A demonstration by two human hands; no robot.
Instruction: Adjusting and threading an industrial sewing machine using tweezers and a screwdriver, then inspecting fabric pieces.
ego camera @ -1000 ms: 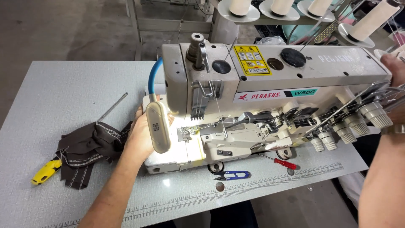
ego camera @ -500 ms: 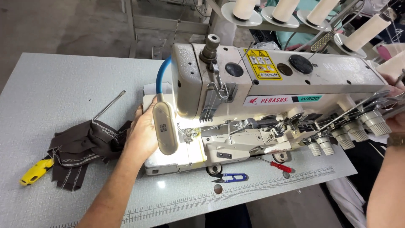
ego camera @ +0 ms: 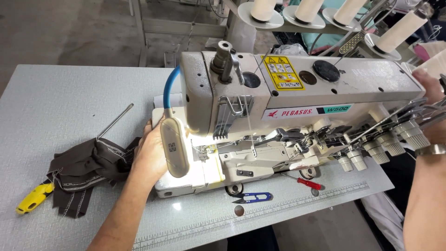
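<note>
Both hands on the industrial sewing machine (ego camera: 297, 93), one at each end.

The left hand (ego camera: 151, 153) lies flat against the machine's needle end, just behind the lamp (ego camera: 174, 146), gripping nothing. The right hand (ego camera: 429, 86) touches the far end; whether it grips cannot be told. The machine's long axis runs hand to hand, needle end pointing left. Brown fabric (ego camera: 86, 169) lies just beyond the left hand, snips (ego camera: 253, 198) near its inner side.
</note>
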